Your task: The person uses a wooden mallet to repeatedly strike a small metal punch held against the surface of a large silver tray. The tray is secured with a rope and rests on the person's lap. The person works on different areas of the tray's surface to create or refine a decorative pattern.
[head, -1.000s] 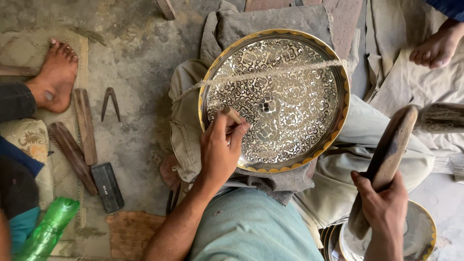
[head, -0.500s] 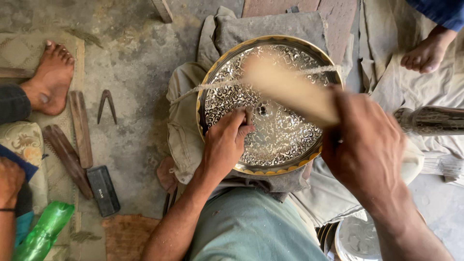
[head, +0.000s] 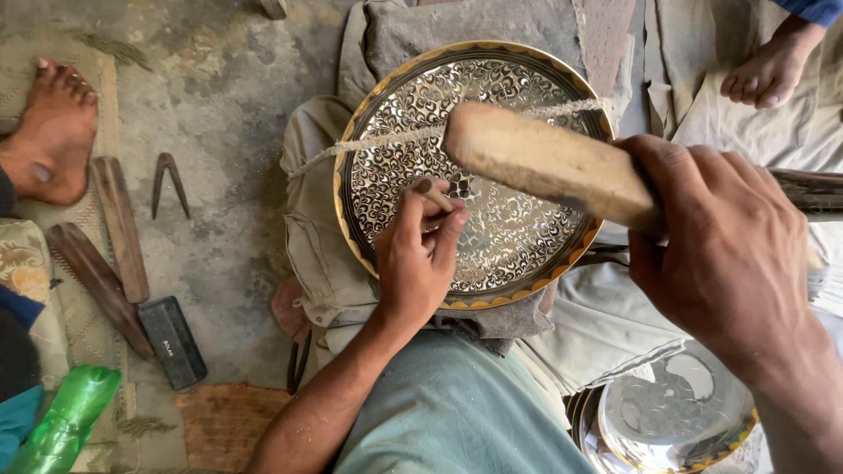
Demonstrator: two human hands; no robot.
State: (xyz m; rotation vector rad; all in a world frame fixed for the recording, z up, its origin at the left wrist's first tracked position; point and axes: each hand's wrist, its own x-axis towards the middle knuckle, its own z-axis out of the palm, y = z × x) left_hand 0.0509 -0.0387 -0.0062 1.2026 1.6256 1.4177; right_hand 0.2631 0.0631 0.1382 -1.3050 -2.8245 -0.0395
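Brass-rimmed and covered in fine engraved scrollwork, the round metal tray (head: pixel 518 237) sits tilted on cloth-covered knees in the middle of our view, with a length of rough string (head: pixel 378 142) stretched across its upper part. We see the left hand (head: pixel 420 254) resting on the tray's face, its fingers pinched around a small chisel (head: pixel 435 197) whose tip meets the metal near the centre. The right hand (head: pixel 724 246) is clenched around the handle of a wooden mallet (head: pixel 549 162), whose blunt head hangs above the tray just beside the top of the chisel; we cannot tell whether the two touch. Below the right hand, at the bottom edge, lies a second shiny tray (head: pixel 667 417). On the concrete floor to the left we find two wooden sticks (head: pixel 118 228), a metal compass (head: pixel 169 180), a dark block (head: pixel 171 341) and a green plastic bottle (head: pixel 66 421). Another person's bare foot (head: pixel 53 132) rests at the far left, and another foot (head: pixel 773 70) shows at the top right.
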